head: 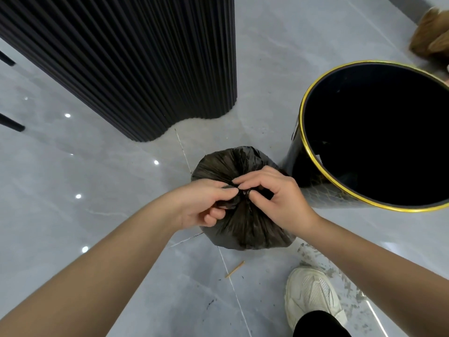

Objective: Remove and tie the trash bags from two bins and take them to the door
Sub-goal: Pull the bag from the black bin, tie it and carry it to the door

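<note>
Bag: black trash bag sits on the floor, out of the bin and just left of it.
Neck: top gathered into one tight bunch, pleats fanning down all round.
L hand: left hand curled, pinching a fold of plastic on the bunch's left side.
R hand: right hand has thumb + fingertips nipping the bunch from the right.
Bag vs hands: directly under both hands, neck right between my fingertips.
Knot: can't tell if it's pulled tight, my fingers cover it.
Feel (my guess): thin soft film, a bit slick. It's rounded and full, but I can't judge the weight from here. Prob tears if yanked hard.
Where to hold: the bunched neck, where the layers are thickest, not the thin sides.
Bin: gold rim bare, no liner folded over it. Inside too dark to read.
Not in view: 2nd bin, the door.
</note>
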Available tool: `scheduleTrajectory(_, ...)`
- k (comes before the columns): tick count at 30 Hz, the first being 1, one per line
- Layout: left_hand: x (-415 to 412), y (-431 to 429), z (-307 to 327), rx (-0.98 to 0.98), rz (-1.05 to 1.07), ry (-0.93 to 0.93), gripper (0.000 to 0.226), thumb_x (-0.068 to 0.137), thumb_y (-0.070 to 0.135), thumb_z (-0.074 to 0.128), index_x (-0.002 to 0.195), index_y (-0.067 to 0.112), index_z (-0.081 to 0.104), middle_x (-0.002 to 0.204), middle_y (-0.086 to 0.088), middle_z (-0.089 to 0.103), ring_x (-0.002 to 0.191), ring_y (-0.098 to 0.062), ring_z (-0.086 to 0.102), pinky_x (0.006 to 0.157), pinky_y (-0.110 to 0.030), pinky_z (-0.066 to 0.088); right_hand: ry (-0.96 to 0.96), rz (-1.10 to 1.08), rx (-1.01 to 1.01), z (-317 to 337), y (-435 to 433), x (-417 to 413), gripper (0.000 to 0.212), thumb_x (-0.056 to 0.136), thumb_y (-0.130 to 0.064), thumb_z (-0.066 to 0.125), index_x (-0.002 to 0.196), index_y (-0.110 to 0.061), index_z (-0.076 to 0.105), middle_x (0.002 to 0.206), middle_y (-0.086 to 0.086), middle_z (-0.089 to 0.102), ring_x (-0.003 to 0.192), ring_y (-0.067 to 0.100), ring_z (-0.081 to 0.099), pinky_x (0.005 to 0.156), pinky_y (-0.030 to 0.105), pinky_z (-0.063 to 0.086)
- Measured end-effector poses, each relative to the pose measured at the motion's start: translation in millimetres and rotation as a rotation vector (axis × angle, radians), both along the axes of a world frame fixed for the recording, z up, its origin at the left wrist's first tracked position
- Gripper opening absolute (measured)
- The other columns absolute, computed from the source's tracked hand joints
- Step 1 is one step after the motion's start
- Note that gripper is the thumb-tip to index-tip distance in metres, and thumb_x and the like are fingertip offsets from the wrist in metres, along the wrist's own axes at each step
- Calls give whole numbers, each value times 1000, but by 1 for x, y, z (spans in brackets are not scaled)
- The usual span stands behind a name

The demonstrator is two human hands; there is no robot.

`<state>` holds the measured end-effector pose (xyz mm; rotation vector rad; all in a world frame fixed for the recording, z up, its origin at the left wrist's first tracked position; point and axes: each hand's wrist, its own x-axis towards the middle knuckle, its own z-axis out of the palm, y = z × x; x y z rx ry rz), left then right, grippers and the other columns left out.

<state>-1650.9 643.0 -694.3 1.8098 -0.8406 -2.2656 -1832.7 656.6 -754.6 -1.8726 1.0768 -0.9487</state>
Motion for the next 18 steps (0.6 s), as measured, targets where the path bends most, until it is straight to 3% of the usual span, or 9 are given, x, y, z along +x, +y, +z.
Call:
scheduleTrajectory(2,-1,5,4,-352,-192,-237,20,97,19,49,78,18,54,59,-4,51,40,-11,48,37,-22,36,-10,15,75,3,0,1,22,81,3,65,94,-14,70,98,-10,71,89,6,61,83,22,48)
scheduleTrajectory(5,7,16,3,-1104,-522,-664,16,90,16,45,82,13,58,61,-4,57,54,-25,61,50,-35,48,-48,39,204,7,-3,3,22,81,2,64,92,-17,66,81,-20,63,71,5,53,71,19,45)
scheduleTrajectory(7,17,21,-1,-1402,-576,-724,26,81,12,38,86,14,64,65,-1,60,56,-22,60,51,-34,50,-118,35,266,10,-4,4,23,82,3,64,91,-19,67,80,-14,65,68,8,52,69,22,45)
scheduleTrajectory(9,21,25,-6,-1295,-300,-525,29,84,2,43,87,20,65,71,0,64,60,-12,63,57,-24,53,-176,3,299,12,-3,5,27,83,1,65,90,-24,70,80,-9,67,70,11,56,71,26,48)
scheduleTrajectory(11,13,28,-4,-940,101,-196,33,85,-13,46,82,15,63,80,-3,64,71,-12,65,64,-20,55,-197,-22,291,13,-2,6,29,83,0,65,89,-28,70,84,-6,69,77,14,63,76,32,52)
scheduleTrajectory(13,6,27,1,-459,427,94,22,90,-9,43,92,6,59,85,-10,62,68,-20,66,60,-26,58,-179,-32,256,11,-2,6,24,83,-5,64,90,-27,70,89,-2,70,84,19,65,79,38,52)
scheduleTrajectory(14,6,24,2,-251,477,167,17,93,4,43,104,4,57,86,-12,62,65,-22,66,55,-29,58,-157,-23,225,10,-2,5,20,83,-8,63,91,-25,70,90,-2,70,85,18,65,80,38,52)
scheduleTrajectory(16,11,15,8,1,333,166,37,97,35,42,116,5,54,81,-10,62,57,-20,64,48,-26,55,-96,19,126,8,0,4,16,83,-11,61,93,-22,70,92,-3,70,88,13,64,80,34,52)
scheduleTrajectory(18,15,7,11,118,142,129,48,94,53,41,104,9,57,70,-7,61,47,-13,59,40,-20,51,-37,61,17,6,2,5,16,83,-5,62,92,-15,71,92,-4,70,88,9,61,80,28,50)
